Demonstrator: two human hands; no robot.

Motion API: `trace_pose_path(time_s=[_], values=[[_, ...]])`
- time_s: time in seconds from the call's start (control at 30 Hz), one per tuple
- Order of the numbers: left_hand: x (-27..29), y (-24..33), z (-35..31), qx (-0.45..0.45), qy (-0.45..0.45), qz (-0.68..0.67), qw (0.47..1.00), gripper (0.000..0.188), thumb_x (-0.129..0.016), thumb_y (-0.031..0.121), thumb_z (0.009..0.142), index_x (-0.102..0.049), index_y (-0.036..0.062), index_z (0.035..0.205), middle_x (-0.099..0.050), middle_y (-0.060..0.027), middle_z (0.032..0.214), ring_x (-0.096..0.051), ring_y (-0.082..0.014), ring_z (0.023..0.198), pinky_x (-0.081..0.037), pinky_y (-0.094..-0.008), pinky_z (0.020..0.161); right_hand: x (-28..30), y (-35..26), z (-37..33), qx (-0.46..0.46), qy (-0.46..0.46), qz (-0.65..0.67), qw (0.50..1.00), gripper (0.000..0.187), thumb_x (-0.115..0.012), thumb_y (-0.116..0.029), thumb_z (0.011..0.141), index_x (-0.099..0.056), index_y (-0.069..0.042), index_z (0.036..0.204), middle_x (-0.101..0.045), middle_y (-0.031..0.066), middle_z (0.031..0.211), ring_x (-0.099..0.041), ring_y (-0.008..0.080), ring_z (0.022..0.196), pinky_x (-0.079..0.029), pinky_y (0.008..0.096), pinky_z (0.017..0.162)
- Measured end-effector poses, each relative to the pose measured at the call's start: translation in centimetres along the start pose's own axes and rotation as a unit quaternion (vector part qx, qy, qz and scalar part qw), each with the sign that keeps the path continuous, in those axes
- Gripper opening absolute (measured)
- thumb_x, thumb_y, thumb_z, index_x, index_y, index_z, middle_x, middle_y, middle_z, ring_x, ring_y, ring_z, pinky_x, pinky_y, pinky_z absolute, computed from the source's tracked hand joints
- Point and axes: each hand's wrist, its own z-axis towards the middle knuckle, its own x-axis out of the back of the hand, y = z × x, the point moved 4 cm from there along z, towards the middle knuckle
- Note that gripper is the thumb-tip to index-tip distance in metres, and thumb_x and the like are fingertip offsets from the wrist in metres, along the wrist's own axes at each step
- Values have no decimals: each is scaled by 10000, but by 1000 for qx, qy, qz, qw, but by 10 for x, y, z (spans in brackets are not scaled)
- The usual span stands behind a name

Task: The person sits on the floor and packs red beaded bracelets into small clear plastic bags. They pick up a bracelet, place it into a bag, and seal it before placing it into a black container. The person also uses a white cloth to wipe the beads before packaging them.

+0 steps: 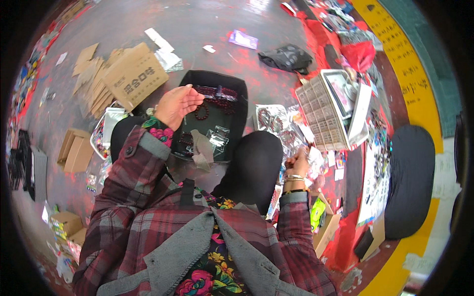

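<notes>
My left hand [180, 106] is over a black open box [238, 116] between my knees, its fingers pinched together. A dark red beaded bracelet [201, 112] hangs at the fingertips. Inside the box lie bundled dark red bead strands [224, 104], some in clear wrapping, small clear plastic packets [217, 139] and a grey-beige cloth piece [201, 151] draped over the near edge. To the right of my knee, my right hand [296, 162] is closed among crinkled clear plastic packets [282, 123]; what its fingers hold is hidden.
A white basket [321, 113] with framed items stands to the right. Flattened cardboard [133, 74] lies at the far left, near a tub of small colourful items [101, 135]. A black plastic bag [286, 58] is on the floor ahead. A dark stool seat [410, 182] is far right.
</notes>
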Motion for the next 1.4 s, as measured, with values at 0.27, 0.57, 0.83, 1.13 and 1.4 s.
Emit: trace_pose_path(time_s=[0.27,0.57,0.83,1.13,1.4], values=[[53,12,-1,-96,173,-75,977,293,-443,303,901,-445,114,678,-637,-118,834,-589,-170,739,-442,-277,667,-166,-95,-132,180,-309,20,934,394,-495,-203,893,-367,-113,532,-290,-12,447,-294,101,368,-281,253,391],[91,25,-9,-134,290,-104,942,300,-408,289,906,-473,59,725,-613,-134,818,-577,-177,724,-482,-310,640,-198,91,-189,18,-563,-394,727,277,-505,-255,847,-579,-31,702,-572,35,600,-560,127,546,-428,269,503],[101,9,-4,-116,292,-92,945,223,-386,198,896,-516,32,824,-610,-93,828,-574,-158,707,-459,-258,560,-165,154,-236,224,-689,-563,399,261,-493,-272,788,-640,-68,859,-615,195,814,-581,378,778,-462,449,710],[92,-91,28,26,110,369,923,233,-537,201,789,-577,68,977,-634,-80,837,-596,-192,734,-479,-308,648,-156,166,-213,277,-667,-610,325,264,-490,-291,806,-623,-63,803,-610,177,765,-582,365,723,-456,455,646],[55,-206,-32,113,-262,776,562,340,-546,193,737,-582,72,1053,-616,-168,976,-600,-339,870,-469,-446,757,-155,174,-196,317,-654,-618,300,258,-482,-278,807,-608,-53,787,-614,169,730,-601,337,680,-478,431,600]])
